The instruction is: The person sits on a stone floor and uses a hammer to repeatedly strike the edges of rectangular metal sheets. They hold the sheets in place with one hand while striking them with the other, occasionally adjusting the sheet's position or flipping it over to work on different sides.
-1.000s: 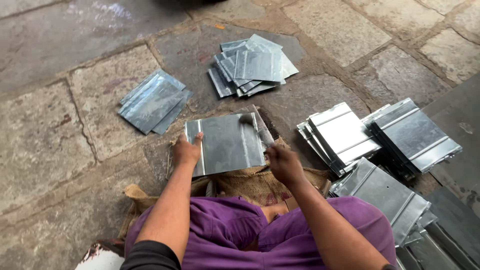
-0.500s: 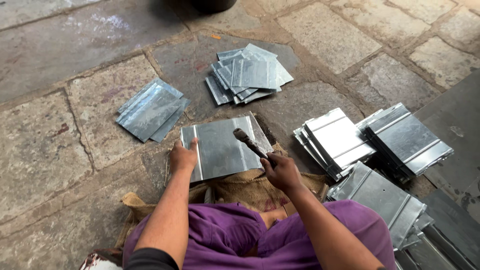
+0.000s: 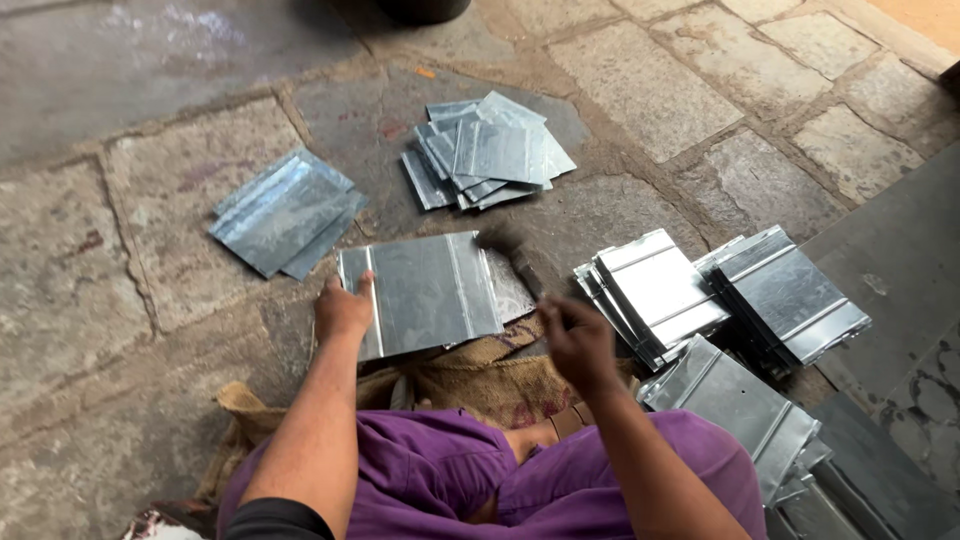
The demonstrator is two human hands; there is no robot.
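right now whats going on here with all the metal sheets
A person sits on a stone floor working a ribbed metal sheet laid over burlap sacking. The left hand pins the sheet's left edge; the right hand grips a blurred tool over its right edge. Stacks of sheets lie around.

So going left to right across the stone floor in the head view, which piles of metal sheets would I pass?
Small stack of grey folded metal sheets → ribbed sheet under the left hand → fanned pile of grey sheets → shiny silver stack → darker ribbed stack.
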